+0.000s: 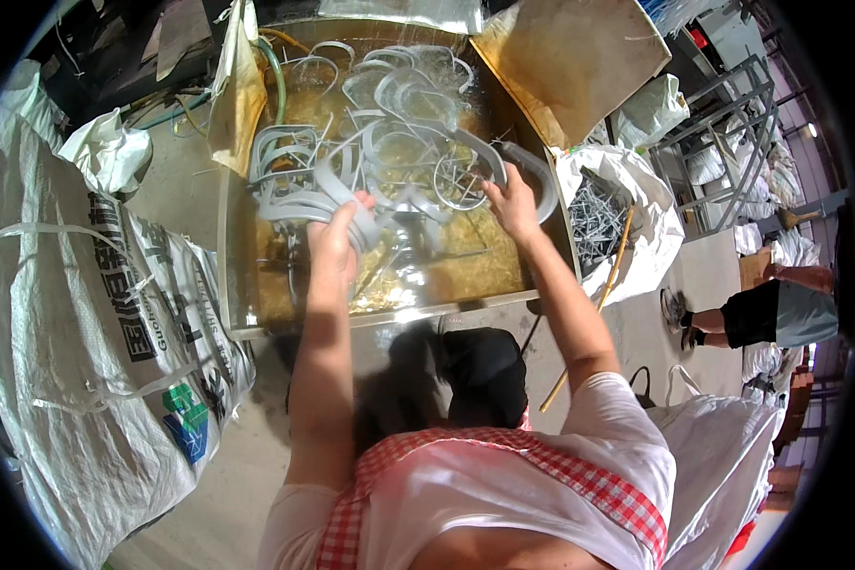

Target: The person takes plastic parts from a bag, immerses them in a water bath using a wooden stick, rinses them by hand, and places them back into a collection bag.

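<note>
A metal tub [389,318] of yellowish water stands before me, with a heap of grey curved plastic strips [413,100] lying in it. My left hand [332,242] is closed on a bunch of these curved strips [299,206] at the tub's left side. On the right, the fingers of my right hand [513,201] are closed on the lower end of one bent grey strip [487,154], which arches up and left over the heap. Beside that hand is a round, spoked grey piece [458,182]. Another curved strip [546,185] rests against the tub's right wall.
A white sack of small grey parts [594,223] stands right of the tub, with a thin stick [594,318] leaning across it. Large white woven sacks [95,351] fill the left. A green hose [277,81] enters the tub; a brown board [579,57] stands behind. Another person [798,309] is far right.
</note>
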A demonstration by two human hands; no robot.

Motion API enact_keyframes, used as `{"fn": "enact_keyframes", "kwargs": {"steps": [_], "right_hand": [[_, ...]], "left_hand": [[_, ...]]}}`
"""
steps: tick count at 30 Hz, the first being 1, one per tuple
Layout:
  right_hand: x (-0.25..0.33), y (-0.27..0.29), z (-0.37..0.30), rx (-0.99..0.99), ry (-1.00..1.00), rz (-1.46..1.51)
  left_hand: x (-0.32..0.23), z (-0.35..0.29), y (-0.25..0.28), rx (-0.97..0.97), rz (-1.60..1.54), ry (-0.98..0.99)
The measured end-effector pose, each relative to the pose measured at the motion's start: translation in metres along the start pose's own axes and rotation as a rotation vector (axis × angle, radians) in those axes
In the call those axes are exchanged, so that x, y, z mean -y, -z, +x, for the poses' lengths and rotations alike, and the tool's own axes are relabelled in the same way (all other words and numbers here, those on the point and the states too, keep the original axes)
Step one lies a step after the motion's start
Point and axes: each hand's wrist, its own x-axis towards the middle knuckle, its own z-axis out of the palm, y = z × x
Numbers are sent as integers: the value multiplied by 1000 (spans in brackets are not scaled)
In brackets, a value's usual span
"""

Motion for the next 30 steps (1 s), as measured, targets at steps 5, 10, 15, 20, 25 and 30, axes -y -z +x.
{"fn": "enact_keyframes", "kwargs": {"steps": [5, 10, 15, 20, 25, 30], "right_hand": [[44, 50, 10, -5, 562, -737], [124, 18, -13, 417, 1027, -770], [124, -11, -36, 432, 1398, -165], [117, -8, -26, 447, 1228, 120], [122, 0, 26, 41, 1110, -143], [105, -36, 32, 815, 709, 26]], "left_hand": [[-3, 4, 2, 115, -94, 111], [23, -3, -11, 277, -113, 138], [13, -9, -14, 443, -308, 259], [7, -12, -10, 325, -156, 182], [-6, -31, -29, 755, 27, 323], [2, -52, -37, 872, 49, 552]]}}
